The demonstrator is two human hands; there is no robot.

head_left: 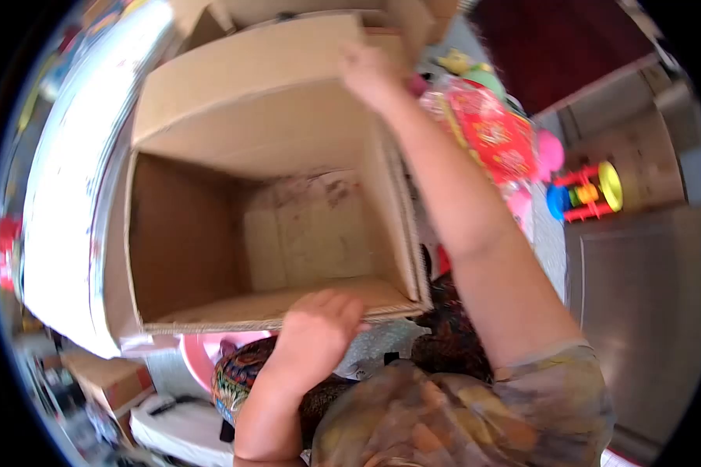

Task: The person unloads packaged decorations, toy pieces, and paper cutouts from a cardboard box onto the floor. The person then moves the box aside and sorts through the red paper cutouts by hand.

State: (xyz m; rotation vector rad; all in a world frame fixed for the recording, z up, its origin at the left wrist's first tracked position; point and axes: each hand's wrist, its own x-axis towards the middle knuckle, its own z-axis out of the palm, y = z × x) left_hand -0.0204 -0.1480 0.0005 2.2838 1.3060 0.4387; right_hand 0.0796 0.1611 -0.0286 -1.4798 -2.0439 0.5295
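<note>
A large brown cardboard box (183,226) stands open in front of me, and its inside holds only dark stains on the bottom. My left hand (319,331) is closed over the near rim, fingers bent into the box. At the far right corner, my right hand (370,74) grips the edge of the raised far flap (241,74); its fingertips are partly blurred. Patterned dark fabric (245,373) shows below the near side of the box.
A white surface (78,179) borders the box on the left. To the right are a red package (491,128), a colourful toy (588,193) and a metal-looking panel (646,311). A pink basin (199,362) sits under the near left side.
</note>
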